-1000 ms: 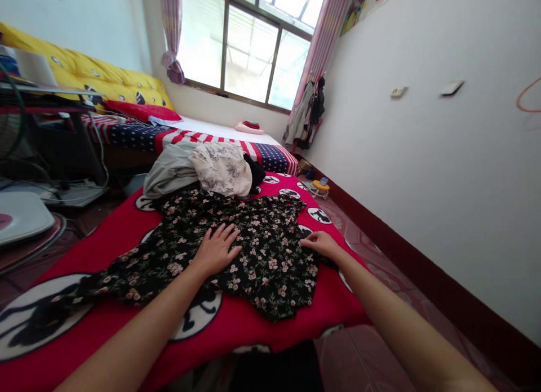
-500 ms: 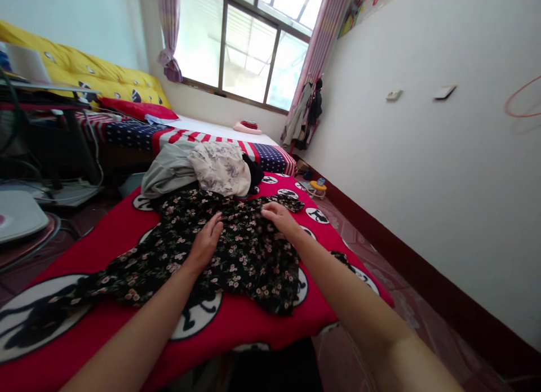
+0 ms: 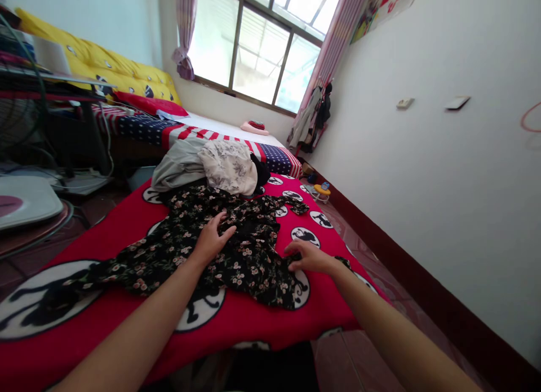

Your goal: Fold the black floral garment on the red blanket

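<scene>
A black floral garment (image 3: 190,240) lies spread and wrinkled over a red cloth (image 3: 321,302) patterned with white circles and black animal figures. My left hand (image 3: 212,239) rests on the middle of the garment, thumb and fingers apart. At the garment's right edge is my right hand (image 3: 307,255), its fingers curved with a gap between them and the thumb; nothing shows in its grasp. Part of the garment sticks out beyond my right wrist.
Behind the garment sits a pile with a grey cloth (image 3: 180,165) and a cream floral cloth (image 3: 230,165). A bed with a flag-patterned cover (image 3: 190,134) stands beyond. On the left are a white chair (image 3: 27,203) and a desk; a yellow stool (image 3: 322,190) is by the right wall.
My right hand has moved from the garment's upper part down and right to its side edge, its fingers parting. My left hand's fingers have spread. The camera view has shifted slightly.
</scene>
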`<state>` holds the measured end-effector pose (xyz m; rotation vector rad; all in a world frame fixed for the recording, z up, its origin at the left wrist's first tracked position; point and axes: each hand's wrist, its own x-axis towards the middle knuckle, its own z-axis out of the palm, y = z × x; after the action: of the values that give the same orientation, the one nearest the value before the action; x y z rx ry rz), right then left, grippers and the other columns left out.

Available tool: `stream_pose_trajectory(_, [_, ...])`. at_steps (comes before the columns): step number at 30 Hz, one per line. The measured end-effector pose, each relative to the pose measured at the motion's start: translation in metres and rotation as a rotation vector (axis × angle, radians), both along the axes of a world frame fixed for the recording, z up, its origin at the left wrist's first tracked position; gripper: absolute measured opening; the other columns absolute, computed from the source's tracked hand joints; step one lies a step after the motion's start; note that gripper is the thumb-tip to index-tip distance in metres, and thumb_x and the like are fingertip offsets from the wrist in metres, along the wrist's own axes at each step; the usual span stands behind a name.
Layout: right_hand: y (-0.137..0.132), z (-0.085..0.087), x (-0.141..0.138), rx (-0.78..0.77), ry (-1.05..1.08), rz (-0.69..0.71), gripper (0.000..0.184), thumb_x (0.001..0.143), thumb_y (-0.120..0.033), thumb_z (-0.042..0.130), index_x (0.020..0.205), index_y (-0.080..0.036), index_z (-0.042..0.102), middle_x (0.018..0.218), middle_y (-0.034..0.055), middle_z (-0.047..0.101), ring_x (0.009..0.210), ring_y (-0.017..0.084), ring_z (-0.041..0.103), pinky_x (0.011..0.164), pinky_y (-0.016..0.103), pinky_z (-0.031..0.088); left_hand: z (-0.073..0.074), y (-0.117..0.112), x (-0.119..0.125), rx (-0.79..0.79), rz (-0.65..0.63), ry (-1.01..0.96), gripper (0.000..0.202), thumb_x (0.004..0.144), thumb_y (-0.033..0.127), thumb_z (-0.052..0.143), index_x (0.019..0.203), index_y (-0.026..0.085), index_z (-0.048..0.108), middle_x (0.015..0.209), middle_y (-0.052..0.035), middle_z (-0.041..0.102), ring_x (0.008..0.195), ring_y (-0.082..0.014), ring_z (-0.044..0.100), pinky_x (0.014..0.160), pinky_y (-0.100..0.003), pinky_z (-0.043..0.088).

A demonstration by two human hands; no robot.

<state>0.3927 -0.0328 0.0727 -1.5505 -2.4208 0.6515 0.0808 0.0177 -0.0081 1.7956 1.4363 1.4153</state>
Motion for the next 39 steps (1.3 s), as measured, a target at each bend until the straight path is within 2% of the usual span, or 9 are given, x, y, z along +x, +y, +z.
stream_pose_trajectory(2, [-0.016,-0.004,0.005,0.086,-0.172,0.033,0.041,0.062,-0.019,0.077,0.102,-0.020,0.070,0.104,0.0068,0.063,0.096,0.021,0.059,0.083,0.029,0.045,0.000,-0.003,0.001,0.066,0.034,0.131,0.058,0.083,0.047,0.056,0.131,0.016,0.050,0.129,-0.0137,0.056,0.119,-0.0272,0.053,0.106,-0.042,0.040])
stream_pose_trajectory(7, [-0.043,0.000,0.017,0.184,-0.435,-0.131,0.014,0.071,-0.011,0.058,0.076,-0.018,0.069,0.088,0.0079,0.066,0.087,0.021,0.059,0.069,0.027,0.038,0.007,-0.017,0.005,0.225,-0.002,0.392,0.048,0.086,0.034,0.054,0.132,0.021,0.051,0.134,-0.0090,0.050,0.124,-0.0247,0.047,0.109,-0.040,0.037])
stream_pose_trajectory(12, [-0.057,0.026,0.022,0.224,-0.096,-0.401,0.010,0.071,-0.022,0.056,0.074,-0.020,0.065,0.069,0.0017,0.065,0.065,0.016,0.055,0.058,0.025,0.034,0.012,-0.024,0.013,0.267,-0.068,0.542,0.050,0.083,0.022,0.055,0.133,0.024,0.051,0.138,-0.0070,0.047,0.125,-0.0255,0.045,0.109,-0.040,0.037])
stream_pose_trajectory(17, [-0.057,0.042,0.038,0.327,0.245,-0.524,0.012,0.067,-0.032,0.057,0.064,-0.020,0.059,0.061,-0.0002,0.061,0.057,0.015,0.052,0.054,0.025,0.036,0.021,-0.026,0.007,0.294,0.135,0.425,0.032,0.087,0.027,0.053,0.116,0.021,0.062,0.122,-0.0085,0.057,0.113,-0.0241,0.053,0.103,-0.037,0.040])
stream_pose_trajectory(21, [-0.049,0.026,0.060,0.242,0.068,-0.603,0.017,0.067,-0.027,0.056,0.051,-0.020,0.052,0.053,-0.0004,0.056,0.054,0.014,0.051,0.053,0.025,0.034,0.029,-0.035,-0.006,0.136,0.315,0.422,0.034,0.094,0.039,0.040,0.084,0.022,0.068,0.090,-0.0060,0.066,0.087,-0.0219,0.062,0.083,-0.032,0.047])
stream_pose_trajectory(24, [-0.041,0.014,0.062,0.233,-0.136,-0.569,0.007,0.064,-0.017,0.057,0.060,-0.020,0.063,0.066,0.0024,0.066,0.065,0.017,0.058,0.057,0.025,0.035,0.030,-0.042,-0.008,-0.067,0.234,0.598,0.037,0.091,0.040,0.043,0.074,0.023,0.071,0.082,-0.0062,0.068,0.078,-0.0230,0.064,0.073,-0.032,0.047])
stream_pose_trajectory(27, [-0.031,0.010,0.037,0.336,-0.057,-0.471,0.013,0.071,-0.018,0.057,0.078,-0.020,0.067,0.085,0.0041,0.070,0.078,0.019,0.062,0.069,0.026,0.041,0.025,-0.051,0.000,-0.080,0.102,0.687,0.026,0.086,0.033,0.052,0.091,0.022,0.075,0.094,-0.0085,0.068,0.090,-0.0256,0.062,0.080,-0.035,0.047])
stream_pose_trajectory(32, [-0.001,0.007,-0.038,0.311,0.130,-0.210,0.013,0.076,-0.016,0.056,0.078,-0.020,0.068,0.081,0.0039,0.071,0.079,0.018,0.063,0.073,0.027,0.045,0.014,-0.067,0.019,0.007,-0.097,0.700,0.033,0.082,0.026,0.058,0.113,0.032,0.070,0.106,-0.0071,0.065,0.104,-0.0289,0.054,0.088,-0.042,0.044])
stream_pose_trajectory(39, [0.057,-0.025,-0.106,0.137,0.428,-0.274,0.016,0.079,-0.020,0.058,0.091,-0.017,0.069,0.085,0.0041,0.071,0.063,0.014,0.064,0.059,0.024,0.048,0.012,-0.071,0.017,0.003,-0.189,0.606,0.031,0.081,0.021,0.060,0.106,0.032,0.072,0.103,-0.0047,0.065,0.104,-0.0252,0.053,0.093,-0.041,0.042])
